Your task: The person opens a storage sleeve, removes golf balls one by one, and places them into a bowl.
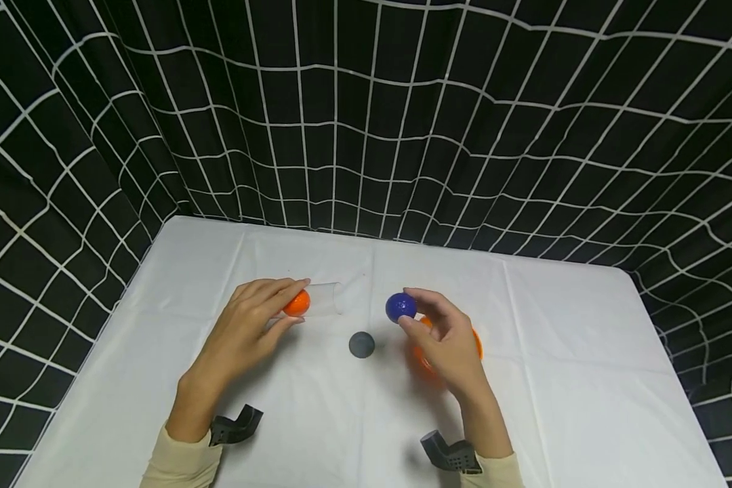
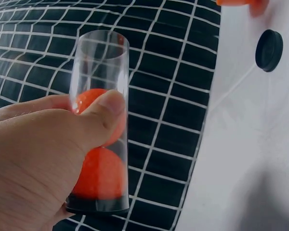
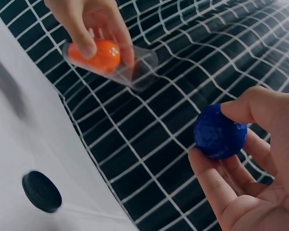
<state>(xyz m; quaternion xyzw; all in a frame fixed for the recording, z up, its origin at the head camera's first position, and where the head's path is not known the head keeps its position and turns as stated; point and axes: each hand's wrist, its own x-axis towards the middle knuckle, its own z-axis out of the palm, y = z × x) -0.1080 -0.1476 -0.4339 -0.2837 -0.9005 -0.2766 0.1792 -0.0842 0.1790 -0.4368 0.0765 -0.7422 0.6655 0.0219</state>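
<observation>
My left hand (image 1: 250, 322) grips a clear tube (image 2: 101, 62), thumb on one side and fingers round the other. Two orange balls sit inside it: the upper ball (image 2: 89, 100) behind my thumb, the lower ball (image 2: 100, 173) at the dark-capped end. In the head view the tube's open end points right, toward my right hand (image 1: 448, 339). That hand pinches a blue ball (image 1: 400, 308) between thumb and fingertips, held apart from the tube's mouth. A round dark cap (image 1: 362, 345) lies on the table between the hands.
Under and behind my right hand is an orange round container (image 1: 479, 344), partly hidden. The white-covered table (image 1: 585, 373) is bordered by black curtains with a white grid (image 1: 402, 135) at the back and sides.
</observation>
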